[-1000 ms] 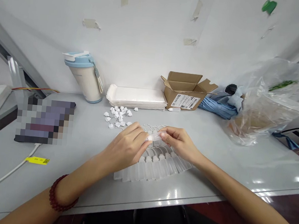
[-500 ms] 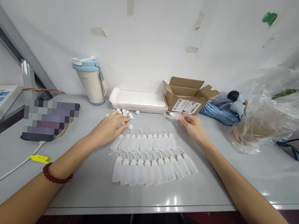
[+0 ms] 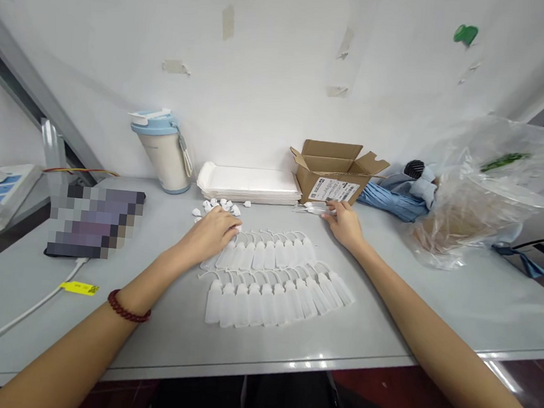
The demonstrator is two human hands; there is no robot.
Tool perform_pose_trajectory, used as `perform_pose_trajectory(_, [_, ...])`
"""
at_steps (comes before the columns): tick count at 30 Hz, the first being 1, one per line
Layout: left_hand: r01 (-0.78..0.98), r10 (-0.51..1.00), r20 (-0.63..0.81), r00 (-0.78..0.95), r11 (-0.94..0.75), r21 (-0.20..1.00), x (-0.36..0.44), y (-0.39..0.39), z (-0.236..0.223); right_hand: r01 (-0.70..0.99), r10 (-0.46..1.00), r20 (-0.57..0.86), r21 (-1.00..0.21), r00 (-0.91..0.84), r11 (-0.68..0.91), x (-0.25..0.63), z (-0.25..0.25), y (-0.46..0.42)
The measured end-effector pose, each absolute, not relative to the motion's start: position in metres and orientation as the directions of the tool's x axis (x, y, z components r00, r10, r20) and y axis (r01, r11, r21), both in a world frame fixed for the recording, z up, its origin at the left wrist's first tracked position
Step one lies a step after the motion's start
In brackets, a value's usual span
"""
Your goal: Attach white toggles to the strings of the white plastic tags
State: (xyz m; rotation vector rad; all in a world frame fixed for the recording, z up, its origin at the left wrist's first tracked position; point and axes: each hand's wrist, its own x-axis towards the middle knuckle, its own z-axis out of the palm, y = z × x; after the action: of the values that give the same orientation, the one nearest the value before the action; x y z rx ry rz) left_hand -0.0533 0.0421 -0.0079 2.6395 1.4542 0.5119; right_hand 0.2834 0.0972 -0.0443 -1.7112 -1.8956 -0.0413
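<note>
My right hand [image 3: 345, 225] has its fingers closed on the end of a small clear plastic bottle [image 3: 316, 207], which lies low in front of the cardboard box. At the left end of the bottle rows is my left hand [image 3: 212, 233], thumb and fingers pinched at a small white cap mostly hidden by the fingertips. Several loose white caps [image 3: 224, 204] are scattered just beyond that hand. Two rows of translucent squeeze bottles, a back row [image 3: 267, 255] and a front row [image 3: 266, 306], lie side by side with thin strap-like tails pointing away from me.
Against the wall stand a cream tumbler with a blue lid [image 3: 161, 155], a stack of white trays [image 3: 252, 186] and an open cardboard box [image 3: 332, 178]. Blue cloth [image 3: 390, 199] and a plastic bag with a cup [image 3: 478, 211] are at right. A phone [image 3: 97, 222] with a cable lies left.
My left hand has shifted slightly right, its thumb and fingers drawn together at the cap. My right hand still holds the bottle near the box. The camera view has turned slightly right.
</note>
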Motion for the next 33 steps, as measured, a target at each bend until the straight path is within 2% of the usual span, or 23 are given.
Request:
perform_pose_trajectory(6, [0.825,0.868,0.219,0.445,-0.493,0.276,-0.049,0.045,-0.005,0.917,0.882,0.471,-0.337,-0.033,0.214,0.279,-0.047,0.097])
perform_pose_trajectory(17, [0.823,0.884,0.226,0.409,-0.465,0.328,-0.05,0.049,-0.005,0.946,0.865,0.49,-0.217,-0.109,0.242,0.275,-0.047,0.095])
perform_pose_trajectory(33, [0.771,0.914,0.326,0.24,-0.384,0.509,-0.044,0.035,0.011,0.945,0.875,0.478,-0.251,-0.069,0.211,0.266,-0.035,0.091])
